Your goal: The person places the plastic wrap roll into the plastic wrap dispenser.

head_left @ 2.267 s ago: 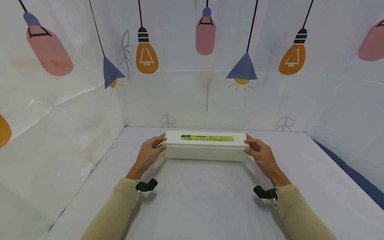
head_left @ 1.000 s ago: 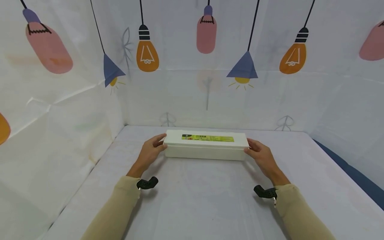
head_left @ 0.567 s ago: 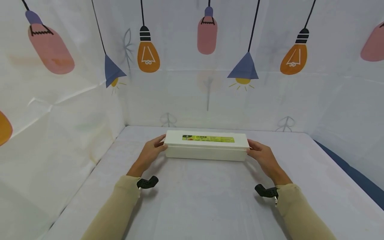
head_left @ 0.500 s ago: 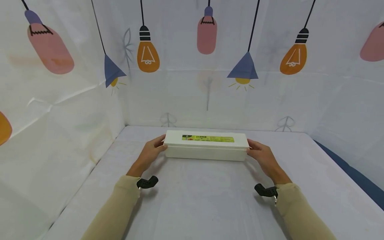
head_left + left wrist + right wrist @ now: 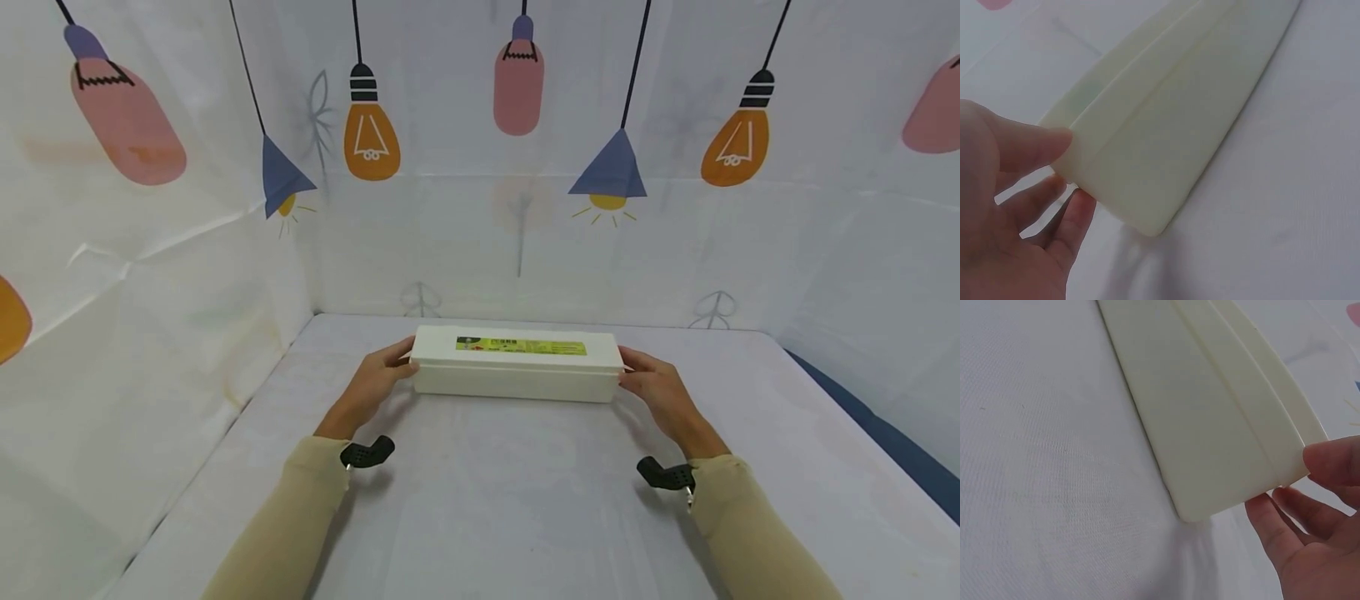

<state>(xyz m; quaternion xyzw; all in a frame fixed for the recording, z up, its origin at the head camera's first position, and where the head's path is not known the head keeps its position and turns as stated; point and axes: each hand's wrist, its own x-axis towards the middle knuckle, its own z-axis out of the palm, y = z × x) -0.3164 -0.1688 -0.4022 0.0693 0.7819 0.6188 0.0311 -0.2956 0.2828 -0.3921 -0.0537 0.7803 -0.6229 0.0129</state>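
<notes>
A long white lidded box (image 5: 517, 383) lies crosswise on the table, with a yellow-green printed label (image 5: 521, 346) on its lid. At its left end my left hand (image 5: 371, 383) grips the lid's edge. The left wrist view shows that thumb (image 5: 1054, 147) on the lid's front corner and the fingers against the end wall. My right hand (image 5: 656, 392) holds the opposite end the same way. In the right wrist view its thumb (image 5: 1332, 461) sits at the lid's corner, with fingertips (image 5: 1263, 512) at the end just below the seam. The lid is seated on the box.
A white cloth (image 5: 510, 500) covers the table. White sheets printed with hanging lamps form the back wall (image 5: 450, 242) and both sides. A dark blue strip (image 5: 870, 417) shows beyond the right table edge. Each wrist wears a black camera mount (image 5: 367, 452).
The index fingers have come down from the lid's top corners to the box ends, and the right thumb has shifted up toward the lid's edge. The box has stayed nearly in place.
</notes>
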